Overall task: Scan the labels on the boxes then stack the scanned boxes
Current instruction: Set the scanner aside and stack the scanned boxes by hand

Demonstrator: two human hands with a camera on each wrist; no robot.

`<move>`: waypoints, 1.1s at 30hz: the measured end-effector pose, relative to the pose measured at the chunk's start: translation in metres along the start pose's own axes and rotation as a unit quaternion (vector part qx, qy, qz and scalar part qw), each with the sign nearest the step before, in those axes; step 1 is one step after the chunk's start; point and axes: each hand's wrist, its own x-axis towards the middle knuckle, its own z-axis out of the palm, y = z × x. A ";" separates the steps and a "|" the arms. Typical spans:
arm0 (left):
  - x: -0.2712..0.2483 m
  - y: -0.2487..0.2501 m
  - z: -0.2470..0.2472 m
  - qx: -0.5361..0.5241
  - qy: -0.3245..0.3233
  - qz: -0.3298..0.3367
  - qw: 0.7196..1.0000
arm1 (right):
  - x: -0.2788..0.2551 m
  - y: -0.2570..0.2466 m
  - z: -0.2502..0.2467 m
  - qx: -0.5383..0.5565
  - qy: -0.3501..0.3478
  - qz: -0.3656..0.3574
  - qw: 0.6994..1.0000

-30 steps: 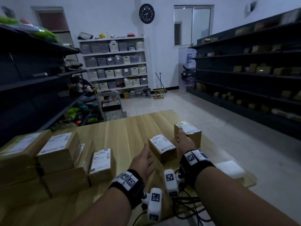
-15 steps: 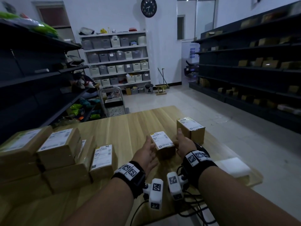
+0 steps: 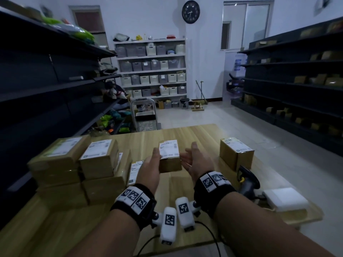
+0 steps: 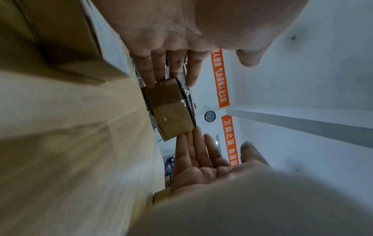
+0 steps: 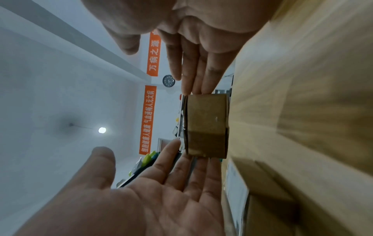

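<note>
Carrying a small box [image 3: 169, 158] pressed between the flat, straight fingers of left hand [image 3: 150, 167] and right hand [image 3: 194, 162], the person seems mid-stacking, needing steady leftward travel onto the stack [image 3: 78, 169]

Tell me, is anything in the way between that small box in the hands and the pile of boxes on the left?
Nothing visible blocks it. The small box is held between the straight fingers of the left hand and right hand, above the table. The stack of boxes lies to its left; only the left hand is between.
</note>
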 end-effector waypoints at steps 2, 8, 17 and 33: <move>-0.005 0.000 -0.023 0.012 0.020 -0.003 1.000 | -0.010 0.004 0.020 0.010 -0.024 0.014 1.000; -0.015 -0.003 -0.076 0.007 0.043 -0.014 0.999 | -0.037 0.023 0.062 0.020 -0.072 0.056 0.996; -0.027 0.000 -0.096 -0.045 0.025 -0.012 0.999 | -0.042 0.036 0.081 0.016 -0.117 0.092 0.989; -0.026 0.021 -0.056 -0.053 0.003 -0.017 0.998 | -0.014 0.003 0.001 0.003 0.026 0.019 0.999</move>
